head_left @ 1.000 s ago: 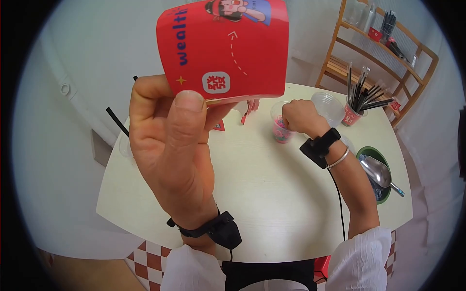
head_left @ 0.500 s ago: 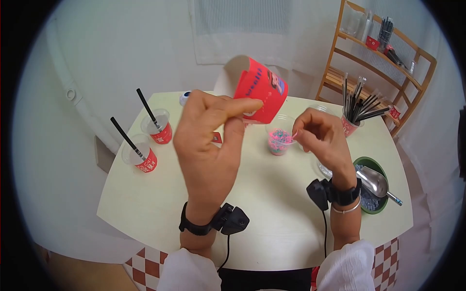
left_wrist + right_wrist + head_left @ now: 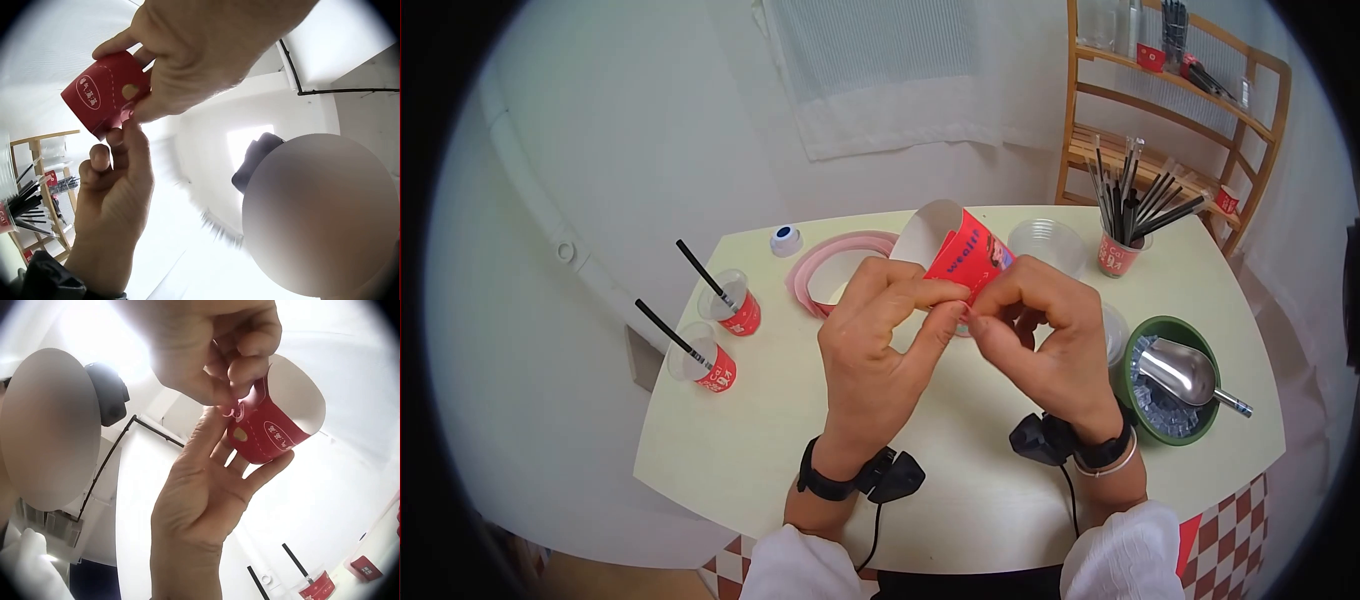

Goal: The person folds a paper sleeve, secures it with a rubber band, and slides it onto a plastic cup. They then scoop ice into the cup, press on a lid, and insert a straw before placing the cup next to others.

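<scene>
A red paper sleeve, printed with lettering and white inside, is held up over the table by the left hand, whose fingers and thumb grip its lower edge. The right hand meets it there, thumb and fingertips pinching something small and pink at that edge. In the right wrist view a pink curl shows between the fingertips, against the red sleeve. The left wrist view shows the sleeve above the right hand. A clear cup behind the hands is mostly hidden.
Two cups with black straws stand at left, near a white-and-blue roll and pink ring-shaped strips. At right are clear lids or cups, a straw-filled cup and a green bowl with a metal scoop. Behind stands a wooden shelf.
The left hand has lowered the red sleeve from close to the head camera toward the table. The right hand has left the clear cup with a pink bit and come in to the sleeve.
</scene>
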Demonstrator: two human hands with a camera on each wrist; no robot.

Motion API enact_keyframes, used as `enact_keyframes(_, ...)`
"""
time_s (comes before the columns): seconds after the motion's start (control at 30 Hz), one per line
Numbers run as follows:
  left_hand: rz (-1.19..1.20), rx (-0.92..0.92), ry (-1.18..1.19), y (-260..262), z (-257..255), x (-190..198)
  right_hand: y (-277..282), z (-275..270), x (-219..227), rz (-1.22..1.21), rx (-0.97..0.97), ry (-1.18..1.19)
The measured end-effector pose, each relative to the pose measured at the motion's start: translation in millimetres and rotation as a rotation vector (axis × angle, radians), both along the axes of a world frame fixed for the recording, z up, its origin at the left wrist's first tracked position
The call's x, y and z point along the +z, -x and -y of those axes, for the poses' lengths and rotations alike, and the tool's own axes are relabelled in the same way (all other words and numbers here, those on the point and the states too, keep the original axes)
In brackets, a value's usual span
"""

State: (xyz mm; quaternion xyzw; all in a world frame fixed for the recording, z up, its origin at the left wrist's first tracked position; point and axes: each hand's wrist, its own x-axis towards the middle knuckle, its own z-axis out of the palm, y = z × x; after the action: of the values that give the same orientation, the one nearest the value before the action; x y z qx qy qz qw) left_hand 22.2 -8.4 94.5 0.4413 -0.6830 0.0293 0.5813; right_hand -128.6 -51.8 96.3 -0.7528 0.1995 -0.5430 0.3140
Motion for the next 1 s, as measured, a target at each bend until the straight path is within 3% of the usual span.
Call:
enact_keyframes(0.07,0.007,0.050,0.031,-1,3,-1,5,-1,4,-0.011,0.191,-0.122)
enact_keyframes(0.17,0.021,0.131,0.080,-1,5,-1,7,11,-3,0.133,0.500,-0.037)
enact_keyframes(0.23,-0.021,0.163,0.092,-5,4,0,11,8,-3,0.137,0.628,-0.170)
enact_keyframes(0.37,-0.194,-0.002,0.037,-4,3,-5,20,-7,4,0.145,0.881,-0.431)
enact_keyframes(0.4,-0.201,-0.068,0.039,-3,3,-4,22,-11,11,0.013,0.730,-0.369)
enact_keyframes(0.5,-0.462,-0.101,0.026,-3,5,4,22,-23,20,0.152,0.308,-0.417)
enact_keyframes(0.63,-0.766,-0.470,-0.069,-12,10,12,21,3,5,0.215,-0.124,0.210)
enact_keyframes(0.67,-0.757,-0.519,-0.082,-12,12,13,23,0,7,0.192,-0.073,0.041)
enact_keyframes(0.77,-0.731,-0.479,-0.098,7,12,21,22,14,4,0.004,-0.249,0.280)
enact_keyframes(0.9,-0.537,-0.427,-0.127,22,12,16,25,19,6,-0.049,-0.291,0.347)
enact_keyframes(1.0,-0.516,-0.393,-0.124,28,7,12,29,18,11,-0.090,-0.213,0.330)
